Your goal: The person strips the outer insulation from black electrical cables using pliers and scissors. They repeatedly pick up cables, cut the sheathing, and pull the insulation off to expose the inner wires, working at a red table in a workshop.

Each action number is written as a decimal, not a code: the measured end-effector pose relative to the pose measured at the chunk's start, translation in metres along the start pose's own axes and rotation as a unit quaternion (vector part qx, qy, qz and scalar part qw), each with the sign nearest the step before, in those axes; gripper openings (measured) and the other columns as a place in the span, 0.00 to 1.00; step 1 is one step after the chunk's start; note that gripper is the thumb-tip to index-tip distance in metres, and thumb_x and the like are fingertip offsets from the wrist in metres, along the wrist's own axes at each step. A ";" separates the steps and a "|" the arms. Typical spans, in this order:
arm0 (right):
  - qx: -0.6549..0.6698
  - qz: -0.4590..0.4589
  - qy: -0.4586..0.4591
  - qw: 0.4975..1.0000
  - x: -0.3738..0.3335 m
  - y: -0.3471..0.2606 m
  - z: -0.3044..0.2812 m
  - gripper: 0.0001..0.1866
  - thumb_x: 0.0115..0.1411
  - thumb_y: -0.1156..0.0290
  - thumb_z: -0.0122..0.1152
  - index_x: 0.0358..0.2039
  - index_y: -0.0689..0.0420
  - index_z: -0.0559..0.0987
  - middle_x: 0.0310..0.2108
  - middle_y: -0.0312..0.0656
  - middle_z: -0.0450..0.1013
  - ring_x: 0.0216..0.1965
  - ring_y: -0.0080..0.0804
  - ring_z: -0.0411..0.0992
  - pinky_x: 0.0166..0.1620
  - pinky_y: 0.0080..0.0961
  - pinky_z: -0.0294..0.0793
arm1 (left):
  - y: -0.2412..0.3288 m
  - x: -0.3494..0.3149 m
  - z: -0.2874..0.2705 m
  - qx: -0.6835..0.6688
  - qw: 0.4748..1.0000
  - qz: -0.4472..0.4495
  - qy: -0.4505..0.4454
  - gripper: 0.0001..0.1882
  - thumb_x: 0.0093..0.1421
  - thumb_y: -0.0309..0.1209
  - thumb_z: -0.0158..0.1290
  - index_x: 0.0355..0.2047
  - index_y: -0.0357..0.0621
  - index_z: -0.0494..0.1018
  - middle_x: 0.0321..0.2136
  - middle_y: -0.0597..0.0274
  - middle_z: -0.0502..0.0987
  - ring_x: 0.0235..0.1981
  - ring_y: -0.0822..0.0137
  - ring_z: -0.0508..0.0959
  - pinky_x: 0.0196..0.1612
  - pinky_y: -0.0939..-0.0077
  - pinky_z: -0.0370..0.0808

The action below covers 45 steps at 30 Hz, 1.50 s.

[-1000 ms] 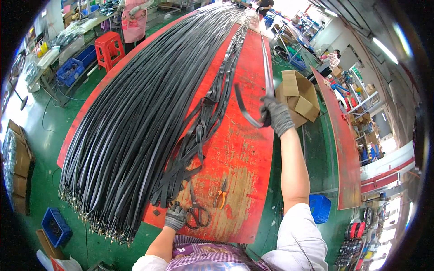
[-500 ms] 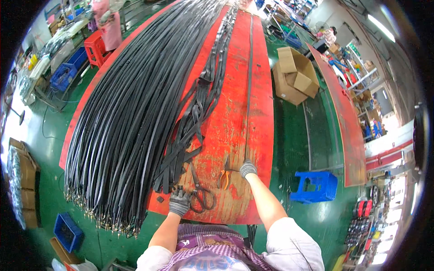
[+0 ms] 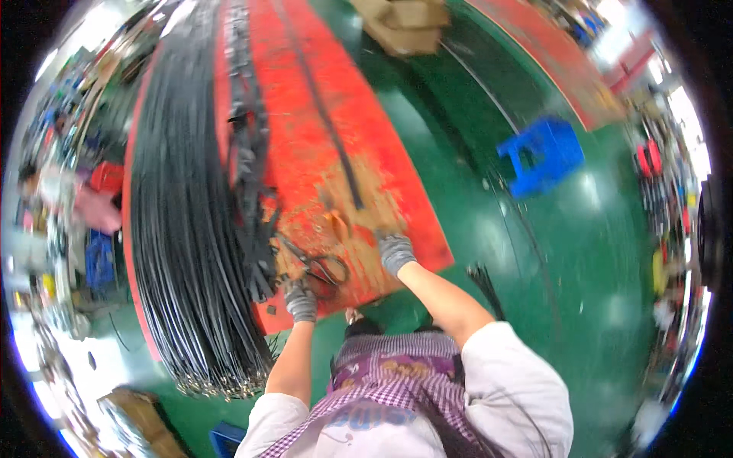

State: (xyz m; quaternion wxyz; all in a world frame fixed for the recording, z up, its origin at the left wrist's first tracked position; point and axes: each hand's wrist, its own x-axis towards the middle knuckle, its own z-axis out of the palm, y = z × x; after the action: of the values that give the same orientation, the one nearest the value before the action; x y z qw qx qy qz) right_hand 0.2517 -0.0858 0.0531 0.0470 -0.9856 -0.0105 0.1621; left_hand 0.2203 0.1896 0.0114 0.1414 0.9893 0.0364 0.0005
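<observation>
The view is smeared by motion. My left hand (image 3: 301, 301), in a grey striped glove, is at the red table's front edge, beside the black-handled scissors (image 3: 327, 269); its fingers are too blurred to read. My right hand (image 3: 395, 252), gloved alike, rests low over the worn right part of the tabletop, its fingers also blurred. Just beyond it ends a long flat black strip (image 3: 324, 122), with a gap between them. Orange-handled pliers (image 3: 336, 226) lie between the hands. Left of the scissors is a tangle of black straps (image 3: 248, 160).
A thick bundle of long black cords (image 3: 183, 206) with metal-tipped ends covers the left of the red table (image 3: 389, 168) and hangs over its front. On the green floor to the right stands a blue stool (image 3: 544, 155). Farther off is a cardboard box (image 3: 405, 27).
The whole view has swung down and to the right. My right hand, earlier at the strip's near end, is now apart from it and nearer the table's front edge. My left hand stays by the scissors.
</observation>
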 end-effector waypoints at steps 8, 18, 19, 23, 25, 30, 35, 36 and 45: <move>0.233 0.000 -0.040 0.972 -0.267 0.122 0.101 0.20 0.47 0.71 0.40 0.43 0.57 0.66 0.40 0.49 0.65 0.41 0.43 0.65 0.41 0.34 0.64 | 0.101 -0.162 0.005 -0.315 0.922 -0.052 -0.221 0.15 0.53 0.26 0.39 0.42 0.37 0.59 0.32 0.55 0.71 0.30 0.61 0.71 0.31 0.77 0.68; 0.422 0.324 -0.274 0.801 -0.532 0.266 0.242 0.27 0.49 0.49 0.40 0.38 0.60 0.70 0.39 0.51 0.67 0.40 0.44 0.66 0.43 0.35 0.64 | 0.312 -0.247 0.066 0.078 0.907 0.347 -0.226 0.18 0.55 0.29 0.35 0.47 0.41 0.57 0.44 0.47 0.63 0.41 0.56 0.67 0.41 0.70 0.66; 0.431 0.353 -0.255 0.790 -0.538 0.267 0.255 0.26 0.49 0.50 0.41 0.37 0.60 0.70 0.38 0.51 0.67 0.40 0.44 0.66 0.43 0.36 0.64 | 0.333 -0.250 0.066 0.059 0.888 0.389 -0.239 0.16 0.55 0.29 0.36 0.45 0.41 0.59 0.43 0.46 0.64 0.40 0.56 0.68 0.40 0.69 0.67; 0.444 0.396 -0.239 0.768 -0.555 0.270 0.317 0.24 0.49 0.52 0.42 0.37 0.59 0.70 0.38 0.51 0.67 0.40 0.44 0.66 0.43 0.35 0.64 | 0.405 -0.274 0.077 -0.032 0.858 0.384 -0.340 0.11 0.55 0.33 0.40 0.35 0.41 0.66 0.34 0.50 0.69 0.31 0.57 0.72 0.32 0.69 0.68; 0.444 0.425 -0.235 0.753 -0.558 0.279 0.321 0.22 0.48 0.54 0.44 0.36 0.58 0.71 0.38 0.50 0.67 0.40 0.44 0.66 0.42 0.35 0.65 | 0.408 -0.275 0.097 -0.048 0.834 0.407 -0.369 0.11 0.55 0.34 0.40 0.34 0.41 0.67 0.29 0.52 0.71 0.27 0.58 0.72 0.30 0.70 0.67; 0.480 0.459 -0.229 0.712 -0.561 0.329 0.311 0.18 0.48 0.58 0.45 0.35 0.55 0.73 0.37 0.49 0.68 0.40 0.43 0.66 0.42 0.35 0.65 | 0.472 -0.289 0.113 -0.027 0.819 0.352 -0.452 0.12 0.54 0.33 0.42 0.35 0.40 0.68 0.29 0.54 0.72 0.30 0.62 0.71 0.35 0.74 0.66; 0.479 0.503 -0.221 0.684 -0.537 0.405 0.300 0.22 0.48 0.56 0.44 0.39 0.57 0.70 0.41 0.49 0.66 0.42 0.44 0.64 0.45 0.33 0.64 | 0.496 -0.246 0.206 -0.093 0.833 0.300 -0.456 0.14 0.54 0.34 0.43 0.35 0.37 0.69 0.29 0.56 0.73 0.30 0.63 0.72 0.36 0.73 0.67; 0.488 0.505 -0.212 0.679 -0.532 0.428 0.303 0.22 0.48 0.55 0.44 0.39 0.57 0.70 0.41 0.50 0.65 0.43 0.44 0.64 0.45 0.33 0.63 | 0.514 -0.243 0.212 -0.120 0.848 0.247 -0.453 0.14 0.54 0.34 0.43 0.35 0.37 0.69 0.29 0.56 0.73 0.31 0.64 0.71 0.36 0.74 0.67; 0.501 0.466 -0.157 0.712 -0.410 0.602 0.425 0.20 0.50 0.56 0.46 0.38 0.56 0.71 0.38 0.48 0.67 0.42 0.41 0.65 0.44 0.29 0.64 | 0.543 -0.271 0.333 -0.141 0.896 -0.019 -0.420 0.13 0.52 0.31 0.48 0.37 0.38 0.68 0.31 0.64 0.71 0.30 0.75 0.68 0.33 0.81 0.67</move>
State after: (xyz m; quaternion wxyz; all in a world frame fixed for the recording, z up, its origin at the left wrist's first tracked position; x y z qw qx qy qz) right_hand -0.2694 -0.6617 -0.2752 0.4500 -0.6577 0.5261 0.2970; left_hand -0.0073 -0.4434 -0.1535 0.2813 0.8662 -0.0083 -0.4130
